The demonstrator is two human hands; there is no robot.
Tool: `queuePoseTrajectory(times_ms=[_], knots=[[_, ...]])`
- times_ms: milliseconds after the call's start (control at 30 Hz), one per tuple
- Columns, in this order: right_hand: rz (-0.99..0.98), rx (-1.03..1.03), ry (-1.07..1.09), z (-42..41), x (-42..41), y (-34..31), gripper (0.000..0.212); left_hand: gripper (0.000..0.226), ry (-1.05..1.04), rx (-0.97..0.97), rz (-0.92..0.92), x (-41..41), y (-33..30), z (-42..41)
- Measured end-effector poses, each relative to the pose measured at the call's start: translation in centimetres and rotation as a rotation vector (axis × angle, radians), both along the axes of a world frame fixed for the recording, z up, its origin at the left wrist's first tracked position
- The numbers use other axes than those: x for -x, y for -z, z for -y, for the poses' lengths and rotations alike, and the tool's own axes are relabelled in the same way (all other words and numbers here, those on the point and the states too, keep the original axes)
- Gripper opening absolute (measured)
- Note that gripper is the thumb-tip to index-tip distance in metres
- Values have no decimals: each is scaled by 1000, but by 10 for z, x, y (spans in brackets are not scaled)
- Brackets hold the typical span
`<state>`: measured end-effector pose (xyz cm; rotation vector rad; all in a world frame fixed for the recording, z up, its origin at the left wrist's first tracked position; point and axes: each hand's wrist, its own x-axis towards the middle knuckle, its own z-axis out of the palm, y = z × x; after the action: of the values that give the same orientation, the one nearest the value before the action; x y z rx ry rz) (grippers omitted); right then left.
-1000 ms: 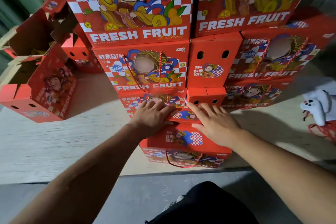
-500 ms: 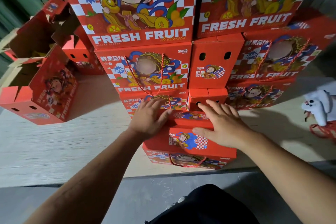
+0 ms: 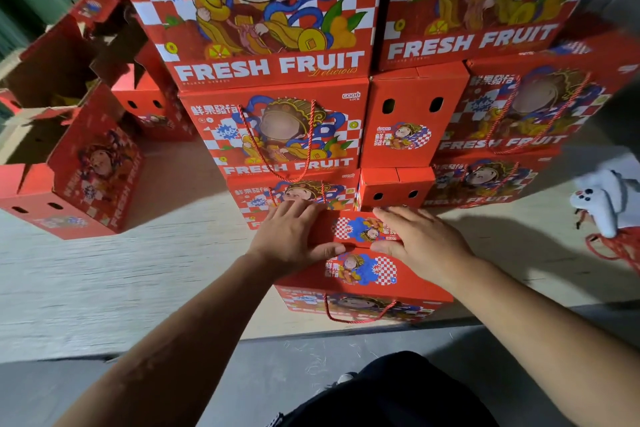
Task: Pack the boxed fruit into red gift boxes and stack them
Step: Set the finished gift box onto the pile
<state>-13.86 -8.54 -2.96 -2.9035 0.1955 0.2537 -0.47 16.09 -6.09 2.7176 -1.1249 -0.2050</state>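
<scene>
The top flaps of a red gift box (image 3: 360, 274) are pressed flat by the left hand (image 3: 291, 239) and the right hand (image 3: 419, 243) — stacked boxes (image 3: 277, 135) are seen just behind.

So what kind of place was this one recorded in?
Probably a packing or storage area. Printed red gift boxes are stacked high, open unfilled boxes lie to the left, and both hands press on a closed box on a pale board floor.

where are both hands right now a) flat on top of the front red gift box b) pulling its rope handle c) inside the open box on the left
a: the left hand and right hand lie with straight fingers on the top flaps of the front gift box.
</scene>
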Motion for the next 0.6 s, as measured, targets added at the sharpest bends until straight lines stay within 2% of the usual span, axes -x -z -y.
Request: queuePoseTrajectory(times_ms=[67, 200, 267, 367, 433, 500, 533, 600], knots=[[38, -65, 30, -3, 0, 2, 77, 112, -9, -20, 9, 1, 1, 3], [21, 26, 48, -14, 7, 19, 76, 102, 22, -63, 52, 5, 7, 7], [13, -93, 119, -6, 9, 17, 78, 98, -25, 58, -110, 2, 2, 6], [178, -252, 356, 15, 17, 14, 84, 87, -364, 529, -332, 5, 2, -6], [158, -537, 570, 21, 24, 18, 91, 83, -570, 772, -571, 17, 6, -15], [61, -805, 688, 12, 27, 24, 88, 76, -648, 879, -934, 32, 10, -17], [61, -844, 715, 8, 27, 28, 84, 67, -650, 896, -1041, 37, 12, -15], [94, -836, 718, 3, 28, 32, 83, 48, -622, 901, -1073, 37, 17, -13]])
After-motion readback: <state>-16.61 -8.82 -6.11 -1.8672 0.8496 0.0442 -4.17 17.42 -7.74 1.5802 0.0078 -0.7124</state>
